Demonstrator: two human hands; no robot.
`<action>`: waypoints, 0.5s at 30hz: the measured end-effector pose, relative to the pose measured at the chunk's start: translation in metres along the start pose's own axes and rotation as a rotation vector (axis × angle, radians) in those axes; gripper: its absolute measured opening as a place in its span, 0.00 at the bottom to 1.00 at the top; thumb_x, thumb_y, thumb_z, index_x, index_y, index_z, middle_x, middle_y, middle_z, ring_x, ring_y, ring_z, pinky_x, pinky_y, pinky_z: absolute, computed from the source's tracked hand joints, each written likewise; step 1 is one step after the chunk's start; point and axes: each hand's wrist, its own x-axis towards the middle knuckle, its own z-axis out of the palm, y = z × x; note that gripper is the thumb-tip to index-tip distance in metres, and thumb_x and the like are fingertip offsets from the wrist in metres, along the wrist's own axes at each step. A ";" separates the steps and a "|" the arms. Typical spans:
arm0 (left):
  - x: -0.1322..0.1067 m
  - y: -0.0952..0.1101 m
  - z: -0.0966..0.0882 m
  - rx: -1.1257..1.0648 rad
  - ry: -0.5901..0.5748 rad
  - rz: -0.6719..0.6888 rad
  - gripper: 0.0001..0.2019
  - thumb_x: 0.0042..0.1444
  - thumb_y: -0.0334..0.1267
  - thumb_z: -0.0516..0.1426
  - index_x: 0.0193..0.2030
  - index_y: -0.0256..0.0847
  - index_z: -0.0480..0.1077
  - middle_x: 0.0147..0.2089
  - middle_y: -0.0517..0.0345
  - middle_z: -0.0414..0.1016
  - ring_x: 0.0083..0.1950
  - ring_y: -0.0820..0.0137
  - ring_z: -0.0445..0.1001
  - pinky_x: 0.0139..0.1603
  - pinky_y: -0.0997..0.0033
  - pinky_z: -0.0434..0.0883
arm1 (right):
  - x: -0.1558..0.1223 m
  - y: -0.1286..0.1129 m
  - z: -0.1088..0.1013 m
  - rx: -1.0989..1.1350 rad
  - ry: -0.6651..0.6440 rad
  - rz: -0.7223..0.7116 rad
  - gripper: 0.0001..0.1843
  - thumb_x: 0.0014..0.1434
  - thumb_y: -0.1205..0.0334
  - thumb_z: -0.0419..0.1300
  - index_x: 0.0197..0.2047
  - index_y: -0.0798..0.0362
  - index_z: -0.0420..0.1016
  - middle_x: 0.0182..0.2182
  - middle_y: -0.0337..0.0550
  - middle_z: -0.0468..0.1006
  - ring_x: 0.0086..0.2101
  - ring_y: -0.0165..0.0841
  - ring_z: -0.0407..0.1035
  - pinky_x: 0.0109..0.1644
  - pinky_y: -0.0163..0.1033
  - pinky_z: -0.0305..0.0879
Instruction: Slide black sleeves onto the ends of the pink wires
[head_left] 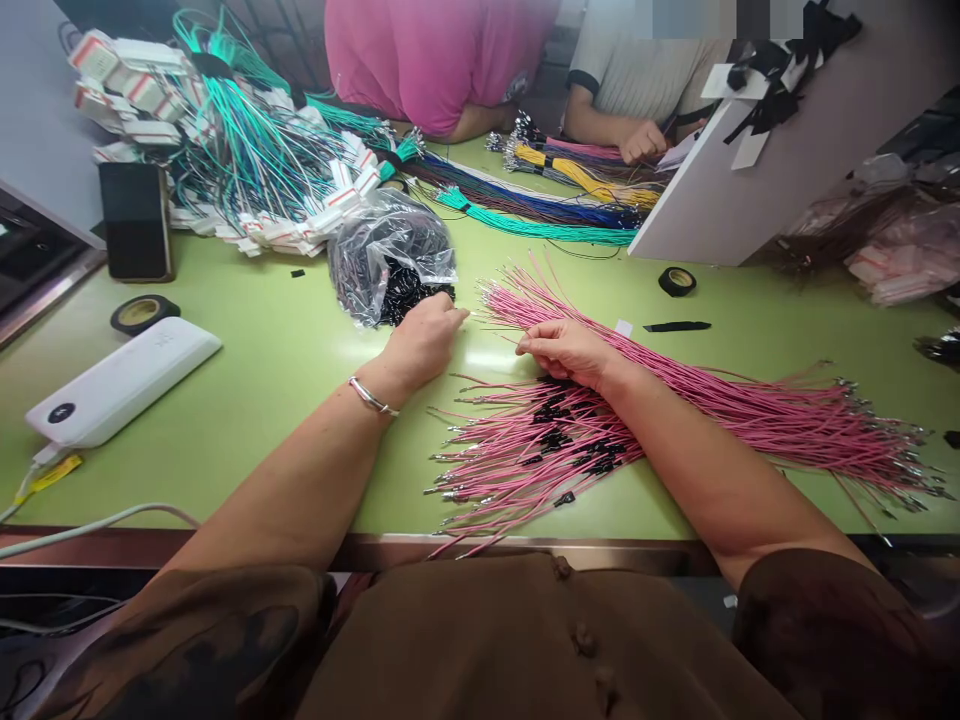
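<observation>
My left hand [426,338] is at the front right edge of a clear plastic bag [356,250] full of small black parts [405,290]. Its fingers are pressed together, and what they may hold is too small to make out. A short way to the right, my right hand [562,350] pinches a thin pink wire. Under and beyond that hand lies a long bundle of pink wires [697,400] with metal-tipped ends. Closer to me, more pink wires [495,455] are spread out, with small black sleeves [555,438] on them.
At left lie a white power bank [124,380], a tape roll [142,313] and an upright phone [135,220]. Teal wire harnesses [247,130] are heaped behind. Another tape roll [677,281] and a black strip [677,326] lie right, near a panel [750,190]. Two people sit opposite.
</observation>
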 end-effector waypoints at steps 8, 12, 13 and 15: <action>-0.003 0.030 -0.008 -1.308 0.104 -0.542 0.04 0.51 0.32 0.64 0.32 0.34 0.75 0.29 0.57 0.74 0.29 0.75 0.72 0.37 0.71 0.73 | 0.001 0.005 0.004 -0.005 0.062 -0.084 0.10 0.46 0.59 0.66 0.26 0.56 0.72 0.10 0.30 0.64 0.10 0.19 0.50 0.13 0.30 0.40; -0.002 0.039 -0.001 -1.641 0.037 -0.748 0.06 0.48 0.26 0.66 0.29 0.32 0.73 0.27 0.59 0.73 0.28 0.78 0.73 0.39 0.75 0.74 | 0.000 0.005 0.004 -0.018 0.061 -0.073 0.09 0.45 0.59 0.65 0.25 0.56 0.72 0.10 0.32 0.66 0.10 0.20 0.51 0.13 0.29 0.42; -0.002 0.039 0.001 -1.666 0.034 -0.774 0.05 0.48 0.24 0.66 0.29 0.32 0.73 0.27 0.59 0.73 0.28 0.78 0.74 0.39 0.75 0.74 | 0.000 0.005 0.005 -0.027 0.060 -0.071 0.09 0.45 0.60 0.65 0.25 0.57 0.72 0.10 0.32 0.66 0.10 0.20 0.51 0.13 0.29 0.42; -0.001 0.038 0.003 -1.695 0.024 -0.795 0.05 0.49 0.22 0.65 0.29 0.31 0.74 0.27 0.59 0.74 0.28 0.79 0.74 0.40 0.76 0.74 | 0.000 0.004 0.005 -0.043 0.060 -0.070 0.09 0.45 0.60 0.64 0.25 0.57 0.72 0.10 0.33 0.67 0.09 0.20 0.51 0.13 0.29 0.43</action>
